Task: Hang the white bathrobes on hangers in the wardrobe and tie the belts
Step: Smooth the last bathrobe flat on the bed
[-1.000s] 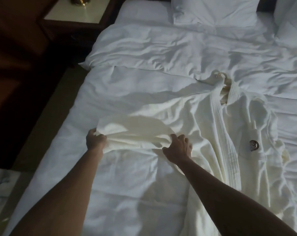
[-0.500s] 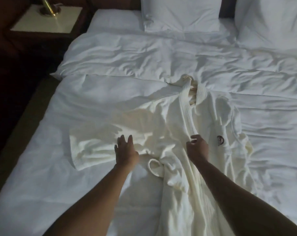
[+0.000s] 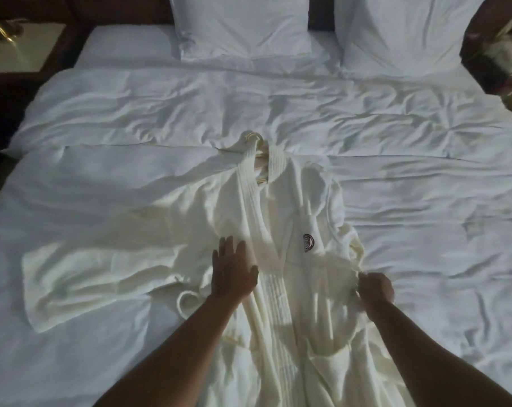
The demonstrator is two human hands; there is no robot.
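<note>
A white bathrobe lies front-up on the bed, its collar toward the pillows, a dark round logo on its chest. A wooden hanger sits inside the collar, its hook poking out at the top. The robe's left sleeve is spread flat to the left. My left hand rests flat on the robe beside the front lapel band, fingers straight. My right hand pinches the cloth at the robe's right edge. A belt loop curls beside my left wrist.
The bed has a rumpled white duvet and two pillows at its head. A bedside table stands at the upper left. A dark object with gold parts sits at the upper right corner.
My left hand let go of the sleeve, which now lies spread flat, and moved right onto the robe's front. My right hand moved from the lapel out to the robe's right edge.
</note>
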